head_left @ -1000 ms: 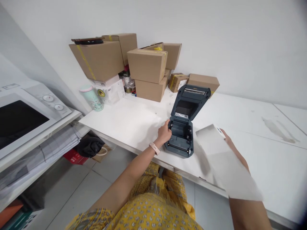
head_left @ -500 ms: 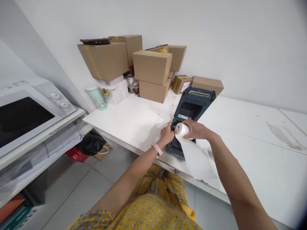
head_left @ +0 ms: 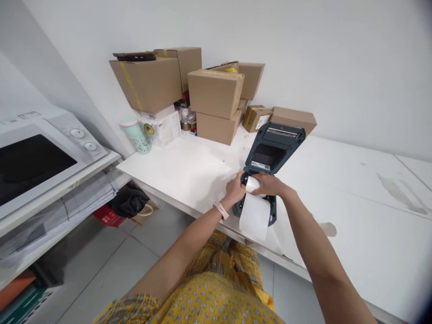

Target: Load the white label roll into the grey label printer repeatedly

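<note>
A dark grey label printer (head_left: 277,146) stands on the white table with its lid tipped up. In its bay lies a white paper roll (head_left: 254,185), and a loose strip of paper (head_left: 255,216) hangs from it over the printer's front. My right hand (head_left: 268,184) is closed around the right part of the roll. At the bay's left edge my left hand (head_left: 235,189) grips the printer by its roll holder, fingers closed; the exact grip is partly hidden. A pink band circles my left wrist.
Cardboard boxes (head_left: 214,94) are stacked along the wall behind the table (head_left: 189,168). A mint tumbler (head_left: 135,136) stands at the left beside a white box. Farther left is a microwave (head_left: 37,157) on a shelf. Stains mark the tabletop at right.
My right hand has lowered the paper roll into the printer's bay and turned it level. The paper strip swung left and now lies over the printer's front. My left hand stayed in place.
</note>
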Available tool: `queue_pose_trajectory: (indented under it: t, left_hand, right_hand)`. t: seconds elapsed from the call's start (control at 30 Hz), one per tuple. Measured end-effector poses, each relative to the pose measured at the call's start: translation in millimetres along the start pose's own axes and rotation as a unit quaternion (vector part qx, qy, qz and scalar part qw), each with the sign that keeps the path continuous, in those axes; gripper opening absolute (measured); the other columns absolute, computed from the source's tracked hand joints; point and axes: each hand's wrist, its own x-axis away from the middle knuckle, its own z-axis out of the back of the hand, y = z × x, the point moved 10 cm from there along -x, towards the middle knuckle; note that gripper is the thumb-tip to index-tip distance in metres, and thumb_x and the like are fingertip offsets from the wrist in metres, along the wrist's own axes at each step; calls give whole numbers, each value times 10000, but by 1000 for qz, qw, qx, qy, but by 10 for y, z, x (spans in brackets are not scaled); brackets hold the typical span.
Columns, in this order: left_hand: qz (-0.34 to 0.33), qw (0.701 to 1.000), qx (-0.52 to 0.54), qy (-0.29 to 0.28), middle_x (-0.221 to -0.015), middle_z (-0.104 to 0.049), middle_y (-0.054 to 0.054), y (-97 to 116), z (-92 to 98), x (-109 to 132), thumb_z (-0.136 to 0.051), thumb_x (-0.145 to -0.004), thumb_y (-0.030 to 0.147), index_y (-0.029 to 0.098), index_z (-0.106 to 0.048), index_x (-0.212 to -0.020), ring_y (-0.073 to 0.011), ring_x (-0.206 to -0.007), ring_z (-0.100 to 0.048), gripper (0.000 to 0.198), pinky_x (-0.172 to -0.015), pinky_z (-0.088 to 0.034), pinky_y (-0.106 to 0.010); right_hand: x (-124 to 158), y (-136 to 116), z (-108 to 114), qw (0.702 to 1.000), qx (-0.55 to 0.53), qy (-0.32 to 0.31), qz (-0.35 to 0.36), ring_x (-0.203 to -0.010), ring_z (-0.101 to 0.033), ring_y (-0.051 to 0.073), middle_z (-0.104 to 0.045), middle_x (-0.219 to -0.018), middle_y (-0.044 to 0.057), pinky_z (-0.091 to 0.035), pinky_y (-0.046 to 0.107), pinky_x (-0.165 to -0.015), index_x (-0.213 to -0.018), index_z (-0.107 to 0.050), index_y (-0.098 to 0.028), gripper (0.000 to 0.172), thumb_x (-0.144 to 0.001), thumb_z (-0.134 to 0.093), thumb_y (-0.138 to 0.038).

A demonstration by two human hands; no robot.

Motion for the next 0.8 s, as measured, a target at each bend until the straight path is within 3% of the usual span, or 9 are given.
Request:
queue_pose_trajectory:
  t: [0.13,0.2,0.3,0.4,0.6,0.8]
  left_hand:
    - [2,1000,4,0,-1284,-685,-49,5,17,8,-461,-842,97,263,-457,-1460,-258,-1180,-638,640,-1065,-452,-395]
    - [4,1000,7,0,-1285,-685,-47,9,25,13,-465,-849,100,265,-472,-1450,-251,-1181,-639,623,-1070,-449,-393]
    - [6,1000,14,1,-1300,-678,-42,18,35,21,-468,-850,97,265,-494,-1435,-242,-1195,-632,609,-1078,-446,-391]
    - [6,1000,13,5,-1318,-669,-36,28,41,26,-464,-847,95,271,-502,-1432,-247,-1212,-623,612,-1089,-443,-400]
    - [13,1000,25,8,-1360,-643,-18,23,38,41,-457,-844,95,283,-512,-1425,-240,-1246,-603,612,-1115,-430,-405]
    - [8,998,55,11,-1385,-627,5,2,32,47,-460,-847,120,286,-526,-1412,-221,-1264,-594,592,-1127,-423,-377]
  right_hand:
    - [62,0,4,999,-4,36,3,-1211,-589,355,-586,-1341,183,-490,441,-977,-1386,-545,-165,707,-747,-732,-403]
    - [203,-70,97,994,-35,102,22,-1274,-549,323,-570,-1379,168,-461,435,-1039,-1383,-544,-159,592,-846,-640,-387]
    - [521,-263,177,966,-143,193,93,-1209,-610,261,-651,-1297,123,-490,403,-1033,-1244,-650,-181,387,-958,-483,-381]
    - [768,-471,-28,955,-191,175,145,-1149,-663,235,-699,-1254,93,-526,400,-1011,-1215,-673,-208,381,-999,-407,-374]
    - [1109,-656,-296,956,-57,272,99,-1348,-531,280,-561,-1449,130,-455,496,-1113,-1394,-558,-150,463,-1026,-356,-344]
    - [1268,-906,-367,941,25,330,64,-1383,-491,291,-522,-1475,152,-455,466,-1110,-1414,-526,-98,469,-1026,-385,-321]
